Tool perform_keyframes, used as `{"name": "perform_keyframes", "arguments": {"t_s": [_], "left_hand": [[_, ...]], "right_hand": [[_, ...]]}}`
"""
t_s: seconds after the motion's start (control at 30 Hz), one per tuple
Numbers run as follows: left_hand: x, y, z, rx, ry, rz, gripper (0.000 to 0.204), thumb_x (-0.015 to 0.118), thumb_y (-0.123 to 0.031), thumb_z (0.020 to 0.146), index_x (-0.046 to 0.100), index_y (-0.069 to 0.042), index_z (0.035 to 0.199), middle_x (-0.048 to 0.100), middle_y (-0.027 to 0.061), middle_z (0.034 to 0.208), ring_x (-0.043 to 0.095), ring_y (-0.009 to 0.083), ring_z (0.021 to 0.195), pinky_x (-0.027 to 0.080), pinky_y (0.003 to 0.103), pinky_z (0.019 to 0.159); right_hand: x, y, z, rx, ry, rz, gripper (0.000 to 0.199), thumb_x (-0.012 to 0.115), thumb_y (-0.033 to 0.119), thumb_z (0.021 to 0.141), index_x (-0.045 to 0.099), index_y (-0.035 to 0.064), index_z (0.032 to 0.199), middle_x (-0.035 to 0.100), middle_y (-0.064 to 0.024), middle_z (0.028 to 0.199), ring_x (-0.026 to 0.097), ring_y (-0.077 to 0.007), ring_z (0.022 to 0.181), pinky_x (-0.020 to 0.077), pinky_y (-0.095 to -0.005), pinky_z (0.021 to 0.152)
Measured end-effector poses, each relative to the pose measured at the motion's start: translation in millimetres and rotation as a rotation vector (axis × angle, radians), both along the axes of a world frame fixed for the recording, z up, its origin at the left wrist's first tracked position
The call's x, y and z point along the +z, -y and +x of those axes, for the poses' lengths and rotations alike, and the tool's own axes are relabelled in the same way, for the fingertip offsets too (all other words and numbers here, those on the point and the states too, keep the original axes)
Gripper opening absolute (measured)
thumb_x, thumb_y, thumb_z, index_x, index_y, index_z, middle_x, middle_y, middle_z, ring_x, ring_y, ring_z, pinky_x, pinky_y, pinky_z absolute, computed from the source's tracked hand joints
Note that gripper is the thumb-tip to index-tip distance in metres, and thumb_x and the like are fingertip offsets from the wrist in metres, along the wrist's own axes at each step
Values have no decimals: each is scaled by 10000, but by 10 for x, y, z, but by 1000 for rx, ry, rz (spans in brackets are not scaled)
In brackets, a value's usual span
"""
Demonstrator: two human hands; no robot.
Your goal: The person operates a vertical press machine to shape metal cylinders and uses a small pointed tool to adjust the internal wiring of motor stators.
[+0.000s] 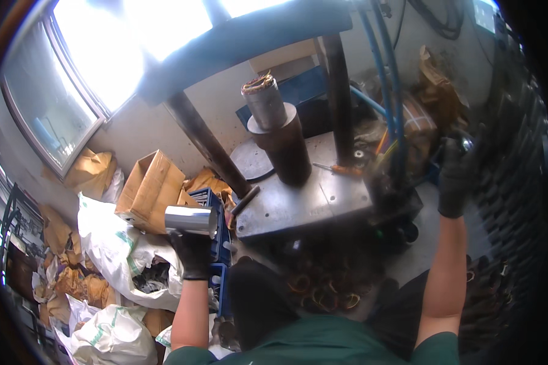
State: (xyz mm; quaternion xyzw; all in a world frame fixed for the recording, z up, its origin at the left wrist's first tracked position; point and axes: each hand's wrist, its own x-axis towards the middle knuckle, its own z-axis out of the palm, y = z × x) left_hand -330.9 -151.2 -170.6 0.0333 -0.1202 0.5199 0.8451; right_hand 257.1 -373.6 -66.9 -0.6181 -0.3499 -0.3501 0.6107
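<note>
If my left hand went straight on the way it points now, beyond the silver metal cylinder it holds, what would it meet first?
Probably the rectangular tan cardboard box, which shows just past the silver metal cylinder in your left hand; depth is unclear, though.

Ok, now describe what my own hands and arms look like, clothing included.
Your left hand and right hand wear dark, nearly black gloves that end around the wrist. Both forearms are bare up to short, dark green sleeves. I can't make out any markings on them.
</note>
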Motion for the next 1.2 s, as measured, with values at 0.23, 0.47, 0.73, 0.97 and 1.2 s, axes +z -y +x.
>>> {"name": "perform_keyframes", "arguments": {"t_s": [0.23,0.47,0.73,0.97,1.2], "left_hand": [[1145,165,1884,434,-965,781,754,799,-168,875,425,-78,1524,600,124,1379,621,279,1258,573,446,1014],[2104,-163,3014,1529,-1129,1582,934,963,-182,694,444,-35,1457,619,136,1307,626,280,1221,524,399,1053],[2227,-982,3216,1603,-1320,1356,971,943,-250,640,440,-55,1447,598,169,1311,631,335,1198,529,425,1021],[2247,-925,3246,1412,-1361,966,787,878,-74,695,497,-28,1383,624,106,1318,627,232,1200,512,355,1048],[2516,-1395,3209,1082,-1113,803,732,893,-166,774,476,-24,1359,626,135,1247,654,251,1082,569,385,871]], "right_hand": [[-21,-23,-32,38,-94,70,730,580,155,1024,205,49,1641,621,-149,1223,619,-201,1020,532,-368,928],[-76,-48,37,6,-5,88,734,584,132,1006,226,90,1645,615,-140,1180,608,-184,937,535,-387,896],[-35,-66,-61,34,6,132,784,596,27,966,238,150,1652,596,-110,1156,589,-140,855,548,-350,798],[-8,-30,-81,93,10,175,750,589,-1,964,284,138,1635,604,-107,1120,605,-147,857,557,-342,801],[7,30,-9,234,-115,234,456,625,10,962,598,58,1415,668,-133,1099,676,-203,938,569,-351,845]]}}
